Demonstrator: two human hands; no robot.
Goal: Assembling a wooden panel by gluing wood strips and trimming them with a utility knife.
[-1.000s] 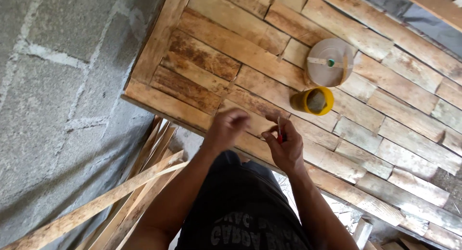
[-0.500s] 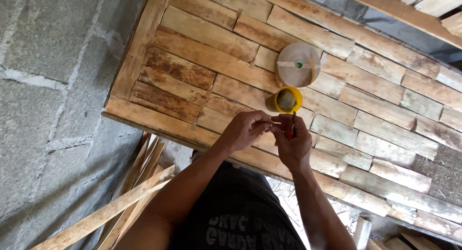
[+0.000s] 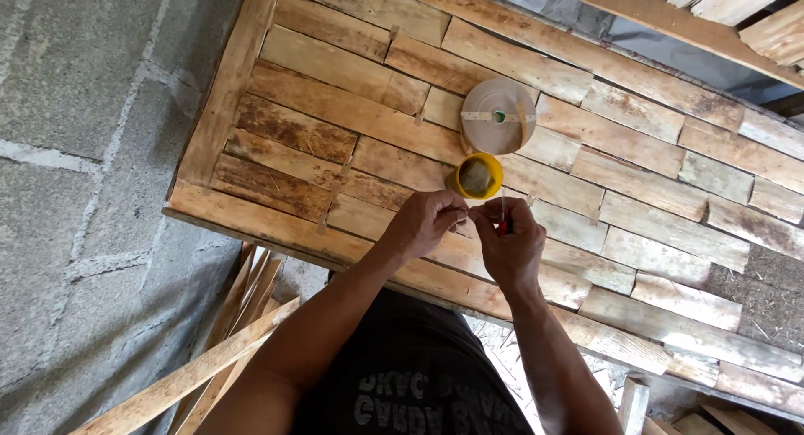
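Hands now closer together than second ago, meeting over tabletop [image 3: 276, 226]. Left hand [image 3: 427, 223] pinches thin pin; right hand [image 3: 509, 242] grips red-handled tool [image 3: 502, 226]. Yellow cup [image 3: 477, 176] just beyond fingertips; slip could tip it.

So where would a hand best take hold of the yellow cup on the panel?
Probably by the rim of the yellow cup, from above: it stands upright and open-topped. Its far side sits close to the round tan lid, so pinch across its left and right sides.
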